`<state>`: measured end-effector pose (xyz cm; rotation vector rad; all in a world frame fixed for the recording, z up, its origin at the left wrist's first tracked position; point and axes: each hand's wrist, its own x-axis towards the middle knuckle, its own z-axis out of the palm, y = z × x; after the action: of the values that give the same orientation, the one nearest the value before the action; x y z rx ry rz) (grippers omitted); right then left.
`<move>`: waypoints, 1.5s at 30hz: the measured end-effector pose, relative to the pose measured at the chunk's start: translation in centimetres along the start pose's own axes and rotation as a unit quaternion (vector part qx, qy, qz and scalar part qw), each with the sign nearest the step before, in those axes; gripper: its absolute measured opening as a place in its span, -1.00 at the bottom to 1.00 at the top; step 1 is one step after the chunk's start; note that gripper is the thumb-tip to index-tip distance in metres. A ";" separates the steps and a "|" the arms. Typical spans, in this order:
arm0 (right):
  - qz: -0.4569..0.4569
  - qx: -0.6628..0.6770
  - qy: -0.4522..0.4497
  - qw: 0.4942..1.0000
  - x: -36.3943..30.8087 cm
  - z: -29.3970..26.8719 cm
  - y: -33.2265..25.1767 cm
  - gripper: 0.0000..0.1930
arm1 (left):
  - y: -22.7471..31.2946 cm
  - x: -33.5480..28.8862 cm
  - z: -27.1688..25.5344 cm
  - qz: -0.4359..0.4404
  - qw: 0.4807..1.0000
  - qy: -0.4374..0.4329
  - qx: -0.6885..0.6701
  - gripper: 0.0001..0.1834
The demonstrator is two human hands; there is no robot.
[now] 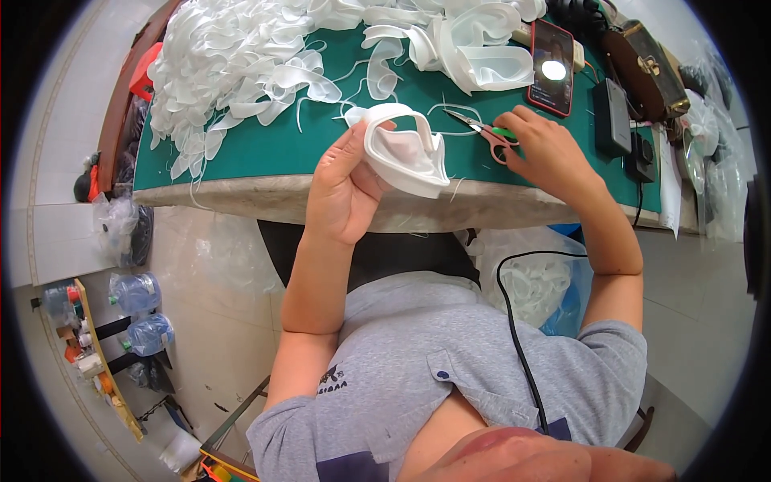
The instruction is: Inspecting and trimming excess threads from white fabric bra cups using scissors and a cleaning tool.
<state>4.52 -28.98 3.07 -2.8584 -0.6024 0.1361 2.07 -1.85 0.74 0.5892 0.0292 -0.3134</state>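
My left hand (350,173) is closed on a white sewn fabric piece (409,181), curved into a loop like a shirt collar, held up over the table's near edge. At the right, the fingers of my right hand (542,149) are bent round the handles of small scissors (496,140). The scissors have pink handles, a bit of green by the fingers, and blades pointing far left, low over the green table top (265,153). Loose white threads or thin strips lie between the scissors and the left hand.
A large heap of white fabric pieces (225,64) covers the far left, with curved white collars (490,64) at the far middle. Right of them are a phone (552,68), a dark box (612,119) and a brown bag (642,68). A black cable (507,297) crosses my chest.
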 end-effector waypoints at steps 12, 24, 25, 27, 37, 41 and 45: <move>-0.200 0.017 0.261 0.944 0.3 -3.6 0.2 -0.55 | 0.0 0.0 -1.3 -0.100 0.984 -0.109 -0.097 -0.62; -0.386 -0.182 0.296 0.855 1.2 -4.6 -2.9 -0.43 | 0.7 -0.4 -1.0 -0.294 0.907 -0.183 -0.242 -0.70; -0.388 -0.185 0.295 0.853 1.2 -4.6 -2.7 -0.43 | 0.8 -0.6 -0.9 -0.293 0.907 -0.182 -0.242 -0.70; -0.390 -0.190 0.293 0.852 1.3 -4.7 -2.5 -0.44 | 1.3 -1.1 -0.3 -0.345 0.897 -0.116 -0.253 -0.72; -0.402 -0.166 0.253 0.864 1.1 -5.0 -2.2 -0.42 | 1.0 -0.6 -0.2 -0.365 0.888 -0.101 -0.261 -0.71; -0.396 -0.160 0.249 0.870 0.9 -4.6 -2.1 -0.43 | 1.2 -0.7 0.5 -0.315 0.920 -0.124 -0.199 -0.70; -0.387 -0.165 0.236 0.876 0.7 -4.3 -2.3 -0.43 | 1.4 -0.6 0.7 -0.333 0.931 -0.049 -0.140 -0.70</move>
<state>4.85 -27.48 7.78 -2.5136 -1.6879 -0.8288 1.88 -0.93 2.11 0.2599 0.1770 -0.9839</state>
